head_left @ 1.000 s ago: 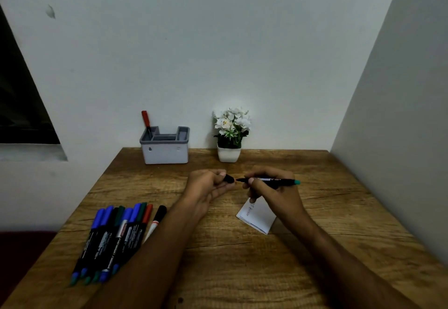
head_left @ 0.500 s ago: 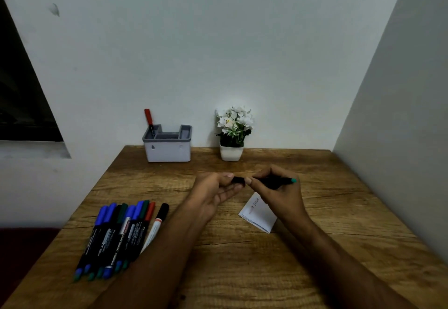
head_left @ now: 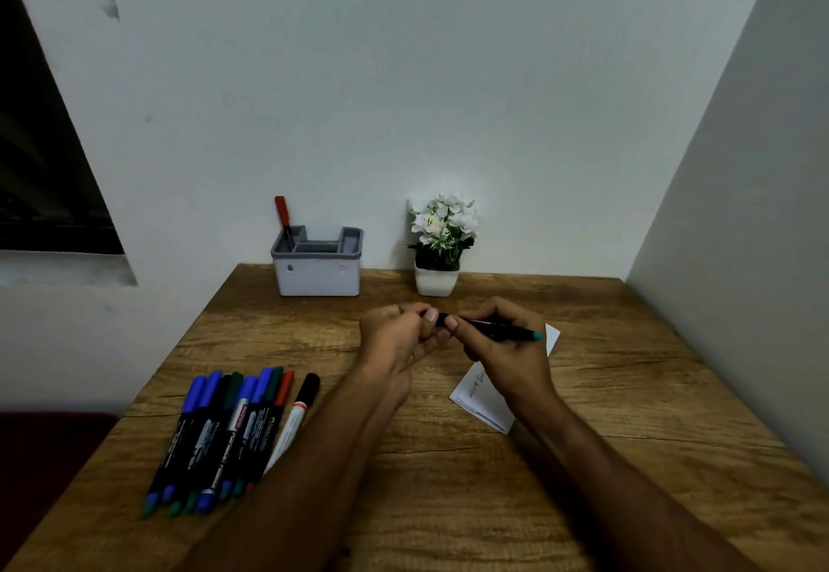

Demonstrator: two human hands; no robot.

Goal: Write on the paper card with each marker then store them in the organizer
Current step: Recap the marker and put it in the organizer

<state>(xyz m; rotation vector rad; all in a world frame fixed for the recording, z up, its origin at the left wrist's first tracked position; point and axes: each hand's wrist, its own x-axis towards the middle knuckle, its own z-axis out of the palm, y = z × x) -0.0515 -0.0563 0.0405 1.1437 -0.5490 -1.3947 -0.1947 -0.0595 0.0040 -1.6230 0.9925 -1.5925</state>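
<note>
Above the middle of the wooden surface (head_left: 448,504) the two hands met at one marker. The right hand (head_left: 507,360) had its fingers curled around the black marker with the teal end (head_left: 498,329), which lay almost level, its teal end pointing to the right. The left hand (head_left: 394,342) was also curled, and its thumb and fingertips pinched the black cap (head_left: 442,319) at the left end of this marker; whether the cap was fully pushed on, I could not tell. Under the right hand, partly hidden by it, lay the white paper card (head_left: 482,401) on the surface, with some small handwriting on it that was too small to read. At the left side of the surface a row of markers (head_left: 233,432) lay close together, touching side by side, with blue, green, red and black caps pointing away from the person. At the far edge, near the wall, stood the grey organizer (head_left: 318,268), and one red marker (head_left: 283,221) stood upright in its left compartment. Just to the right of the organizer, apart from it, stood a small white pot with white flowers (head_left: 439,244).
</note>
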